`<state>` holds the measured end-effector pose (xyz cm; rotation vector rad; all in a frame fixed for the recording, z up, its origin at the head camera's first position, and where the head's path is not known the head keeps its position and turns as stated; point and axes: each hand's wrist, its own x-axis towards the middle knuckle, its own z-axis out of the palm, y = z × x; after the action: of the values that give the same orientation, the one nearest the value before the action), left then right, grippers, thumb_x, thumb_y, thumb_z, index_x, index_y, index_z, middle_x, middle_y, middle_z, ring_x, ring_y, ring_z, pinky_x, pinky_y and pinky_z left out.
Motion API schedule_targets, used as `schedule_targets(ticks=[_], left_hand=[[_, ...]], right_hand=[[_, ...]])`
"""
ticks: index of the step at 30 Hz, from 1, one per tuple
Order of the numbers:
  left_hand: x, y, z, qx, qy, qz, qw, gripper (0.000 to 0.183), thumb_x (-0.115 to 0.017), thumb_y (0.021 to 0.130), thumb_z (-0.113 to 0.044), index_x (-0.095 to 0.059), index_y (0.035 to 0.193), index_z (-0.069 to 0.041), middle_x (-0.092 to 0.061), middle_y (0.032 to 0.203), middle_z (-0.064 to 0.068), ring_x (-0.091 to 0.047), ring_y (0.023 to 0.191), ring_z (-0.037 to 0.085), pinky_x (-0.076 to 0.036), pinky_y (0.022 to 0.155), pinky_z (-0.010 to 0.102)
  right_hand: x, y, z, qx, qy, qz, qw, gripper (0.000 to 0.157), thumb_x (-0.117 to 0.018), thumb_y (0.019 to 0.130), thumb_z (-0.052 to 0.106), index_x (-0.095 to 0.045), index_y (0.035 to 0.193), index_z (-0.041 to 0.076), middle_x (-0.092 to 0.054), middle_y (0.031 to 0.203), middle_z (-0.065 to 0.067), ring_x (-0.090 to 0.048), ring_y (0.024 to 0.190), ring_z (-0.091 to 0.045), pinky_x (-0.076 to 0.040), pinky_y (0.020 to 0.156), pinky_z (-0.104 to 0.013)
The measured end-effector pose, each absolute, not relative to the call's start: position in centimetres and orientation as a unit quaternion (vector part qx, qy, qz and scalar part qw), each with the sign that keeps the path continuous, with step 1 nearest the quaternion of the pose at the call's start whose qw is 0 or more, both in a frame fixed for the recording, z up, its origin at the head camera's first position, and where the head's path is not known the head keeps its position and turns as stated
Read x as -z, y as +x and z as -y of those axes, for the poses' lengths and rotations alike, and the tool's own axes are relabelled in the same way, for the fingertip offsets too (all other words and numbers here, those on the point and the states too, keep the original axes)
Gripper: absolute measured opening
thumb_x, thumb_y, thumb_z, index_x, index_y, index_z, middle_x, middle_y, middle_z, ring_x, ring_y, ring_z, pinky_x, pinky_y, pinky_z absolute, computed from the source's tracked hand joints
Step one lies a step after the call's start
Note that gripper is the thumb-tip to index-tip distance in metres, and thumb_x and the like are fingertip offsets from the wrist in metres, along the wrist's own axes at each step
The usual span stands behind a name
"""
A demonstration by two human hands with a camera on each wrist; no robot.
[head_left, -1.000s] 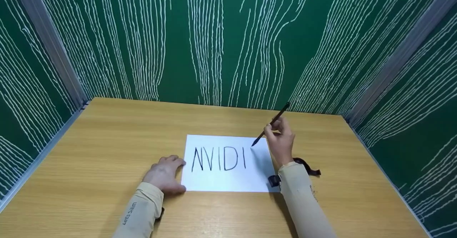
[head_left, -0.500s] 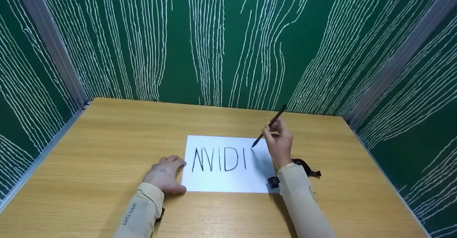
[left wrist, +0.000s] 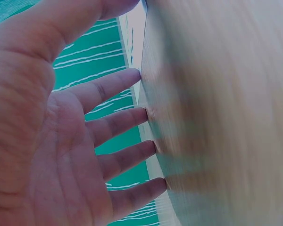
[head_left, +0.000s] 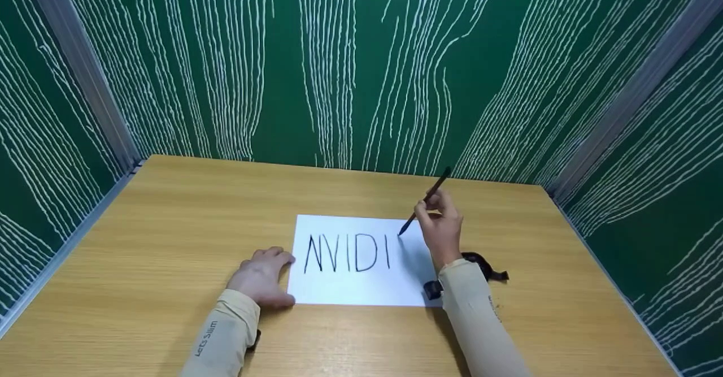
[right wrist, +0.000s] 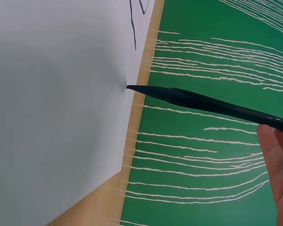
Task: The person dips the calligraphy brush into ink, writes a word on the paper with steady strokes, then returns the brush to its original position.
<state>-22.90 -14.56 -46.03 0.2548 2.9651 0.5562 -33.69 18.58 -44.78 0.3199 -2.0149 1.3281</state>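
A white sheet of paper (head_left: 361, 287) lies on the wooden table, bearing the black handwritten letters "NVIDI" (head_left: 347, 252). My right hand (head_left: 443, 233) pinches a slim black brush (head_left: 439, 183) between thumb and fingers, its upper end leaning right and away. In the right wrist view the pointed tip of the brush (right wrist: 193, 100) meets the paper (right wrist: 56, 94), right of the last letter. My left hand (head_left: 260, 276) rests at the sheet's left edge, thumb and index fingertip over the border. Seen from the left wrist, its fingers (left wrist: 127, 155) are spread and nearly straight, fingertips on the tabletop.
The table (head_left: 186, 224) extends around the sheet on all sides. Green walls (head_left: 282, 83) with white wavy lines close it in at the back and sides. A black strap (head_left: 480, 264) shows behind the right wrist, and a small black block (head_left: 433, 289) overlaps the sheet's lower right part.
The right hand has shifted slightly left and the brush's upper end has swung a little left and down. Its tip has moved slightly down the page. The left hand stays put.
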Motion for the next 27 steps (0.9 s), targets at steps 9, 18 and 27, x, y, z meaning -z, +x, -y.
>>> schedule_targets(ticks=[9,18,27], left_hand=[[46.11,-22.93,14.44,-0.181,0.077,-0.979,0.056,0.076,-0.074,0.052,-0.04,-0.049,0.122,-0.022,-0.039,0.133,0.006,-0.034,0.122,0.028,-0.031,0.095,0.05],[46.17,-22.88,14.46,-0.18,0.075,-0.979,0.055,0.077,-0.074,0.051,-0.04,-0.049,0.122,-0.022,-0.04,0.133,0.005,-0.035,0.122,0.028,-0.031,0.095,0.051],[46.28,-22.82,14.53,-0.179,0.086,-0.979,0.046,0.075,-0.073,0.052,-0.04,-0.049,0.121,-0.022,-0.04,0.133,0.006,-0.035,0.121,0.028,-0.032,0.094,0.05]], right_hand=[[44.54,-33.5,-18.53,-0.516,0.107,0.783,0.331,0.016,-0.055,0.08,0.013,-0.053,0.095,0.019,-0.059,0.076,0.005,-0.059,0.073,-0.009,-0.052,0.057,-0.024],[44.53,-33.38,-18.47,-0.523,0.102,0.782,0.324,0.016,-0.055,0.081,0.015,-0.052,0.095,0.022,-0.059,0.075,0.005,-0.059,0.073,-0.009,-0.052,0.057,-0.026],[44.31,-33.17,-18.36,-0.507,0.115,0.78,0.349,0.014,-0.055,0.08,0.011,-0.054,0.092,0.017,-0.059,0.07,0.001,-0.057,0.066,-0.011,-0.049,0.051,-0.022]])
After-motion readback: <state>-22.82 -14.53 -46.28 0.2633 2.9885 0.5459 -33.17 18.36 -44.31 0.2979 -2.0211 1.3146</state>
